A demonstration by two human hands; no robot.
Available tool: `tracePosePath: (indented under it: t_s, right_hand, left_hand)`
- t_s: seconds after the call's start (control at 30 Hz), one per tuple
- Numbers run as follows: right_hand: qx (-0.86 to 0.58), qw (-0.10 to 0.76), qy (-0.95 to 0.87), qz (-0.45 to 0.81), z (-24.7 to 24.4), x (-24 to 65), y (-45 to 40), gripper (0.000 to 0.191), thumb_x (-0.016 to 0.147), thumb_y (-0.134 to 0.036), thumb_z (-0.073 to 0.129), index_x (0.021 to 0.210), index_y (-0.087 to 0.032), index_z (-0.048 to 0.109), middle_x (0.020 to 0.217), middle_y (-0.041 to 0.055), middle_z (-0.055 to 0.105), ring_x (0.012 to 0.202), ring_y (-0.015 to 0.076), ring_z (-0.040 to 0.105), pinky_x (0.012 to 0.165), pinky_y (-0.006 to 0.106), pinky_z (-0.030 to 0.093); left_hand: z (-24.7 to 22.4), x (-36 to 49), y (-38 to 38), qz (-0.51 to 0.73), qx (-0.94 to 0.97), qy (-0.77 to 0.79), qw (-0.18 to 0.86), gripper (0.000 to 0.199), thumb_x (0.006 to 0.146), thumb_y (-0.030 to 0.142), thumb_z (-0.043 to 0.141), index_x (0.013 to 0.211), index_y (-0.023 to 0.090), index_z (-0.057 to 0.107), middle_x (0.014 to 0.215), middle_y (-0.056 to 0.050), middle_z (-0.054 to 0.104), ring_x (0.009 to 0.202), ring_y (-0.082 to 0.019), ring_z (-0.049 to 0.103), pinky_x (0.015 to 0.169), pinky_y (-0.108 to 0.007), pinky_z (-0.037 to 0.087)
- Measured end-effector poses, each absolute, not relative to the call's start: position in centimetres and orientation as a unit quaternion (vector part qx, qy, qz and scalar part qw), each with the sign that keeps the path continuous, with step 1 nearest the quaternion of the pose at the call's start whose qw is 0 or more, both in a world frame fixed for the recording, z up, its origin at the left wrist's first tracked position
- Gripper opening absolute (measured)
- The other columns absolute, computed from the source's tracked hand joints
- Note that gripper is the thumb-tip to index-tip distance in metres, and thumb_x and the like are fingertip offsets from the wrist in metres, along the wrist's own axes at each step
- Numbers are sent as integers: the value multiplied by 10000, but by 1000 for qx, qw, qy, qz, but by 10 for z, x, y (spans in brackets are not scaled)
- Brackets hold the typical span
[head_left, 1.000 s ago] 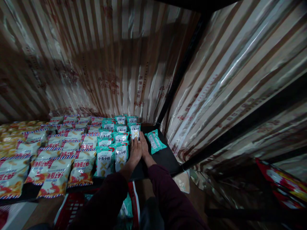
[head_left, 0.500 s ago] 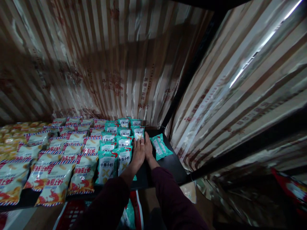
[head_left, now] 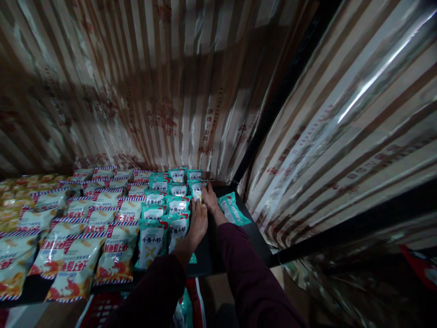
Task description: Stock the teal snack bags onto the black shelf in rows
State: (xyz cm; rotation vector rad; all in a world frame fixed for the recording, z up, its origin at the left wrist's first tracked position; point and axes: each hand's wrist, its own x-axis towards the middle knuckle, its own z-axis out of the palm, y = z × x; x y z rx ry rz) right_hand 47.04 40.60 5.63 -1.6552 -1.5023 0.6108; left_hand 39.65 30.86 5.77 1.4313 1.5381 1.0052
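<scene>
A small teal-and-white snack bag point(head_left: 197, 187) stands at the right end of the teal bags, third row from the front or so. My left hand point(head_left: 198, 224) has its fingers closed on the lower front of this bag. Along the bag's right edge, my right hand point(head_left: 210, 200) grips it, the fingertips near its top corner. Matching teal snack bags point(head_left: 178, 205) stand in two columns just left of my hands. One more teal bag point(head_left: 233, 209) lies on its side to the right, apart from my right hand.
Striped-edge white snack bags point(head_left: 116, 253) fill the black shelf point(head_left: 201, 269) to the left, with yellow packs point(head_left: 17, 200) beyond them. A dark post point(head_left: 252, 150) rises at the back right corner. Printed sheeting point(head_left: 164, 91) hangs behind. Below is a red basket point(head_left: 102, 307).
My right hand has moved slightly up along the bag's edge. My left hand has drawn down a little, its fingers now more bent, and the hands are farther apart.
</scene>
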Motion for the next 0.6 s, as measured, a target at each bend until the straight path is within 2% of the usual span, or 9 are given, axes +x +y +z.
tracePosePath:
  t_s: [0.1, 0.17, 0.27, 0.37, 0.5, 0.6]
  right_hand:
    - [-652, 418, -593, 220, 54, 470, 400, 671, 936, -579, 279, 1474, -182, 336, 1362, 120, 561, 1218, 268, 561, 1034, 400, 395]
    - [-649, 422, -596, 213, 55, 471, 395, 657, 937, -559, 292, 1471, -179, 339, 1394, 114, 531, 1256, 266, 530, 1058, 403, 377]
    - [-643, 416, -607, 213, 58, 474, 388, 644, 937, -525, 308, 1467, -160, 338, 1453, 113, 464, 1323, 256, 462, 1097, 392, 343]
    - [-631, 412, -626, 201, 59, 477, 381, 634, 938, -500, 309, 1455, -135, 352, 1477, 122, 430, 1347, 250, 432, 1111, 382, 332]
    - [-625, 408, -646, 156, 59, 482, 372, 601, 944, -455, 291, 1426, -112, 392, 1445, 148, 467, 1318, 255, 464, 1093, 401, 357]
    - [-628, 385, -669, 103, 64, 492, 364, 589, 927, -408, 324, 1410, -82, 407, 1410, 170, 501, 1304, 265, 472, 1085, 423, 361]
  left_hand:
    - [61, 395, 307, 393, 563, 611, 393, 585, 956, 366, 234, 1452, 58, 270, 1591, -166, 128, 1470, -206, 24, 1212, -370, 63]
    - [63, 394, 306, 390, 574, 607, 388, 574, 953, 364, 248, 1441, 66, 298, 1583, -165, 177, 1470, -217, 26, 1213, -383, 52]
    - [64, 394, 304, 379, 606, 598, 362, 510, 942, 327, 282, 1379, 94, 403, 1553, -162, 276, 1469, -244, -3, 1211, -445, 42]
    - [62, 398, 301, 374, 632, 594, 329, 473, 929, 294, 291, 1319, 87, 460, 1539, -187, 294, 1465, -259, -56, 1200, -499, 34]
    - [60, 405, 292, 368, 608, 613, 347, 519, 930, 334, 281, 1388, 109, 373, 1575, -161, 212, 1460, -240, -85, 1199, -486, 48]
    - [60, 409, 283, 350, 611, 613, 358, 554, 928, 341, 269, 1403, 66, 353, 1566, -183, 220, 1465, -242, -35, 1203, -459, 58]
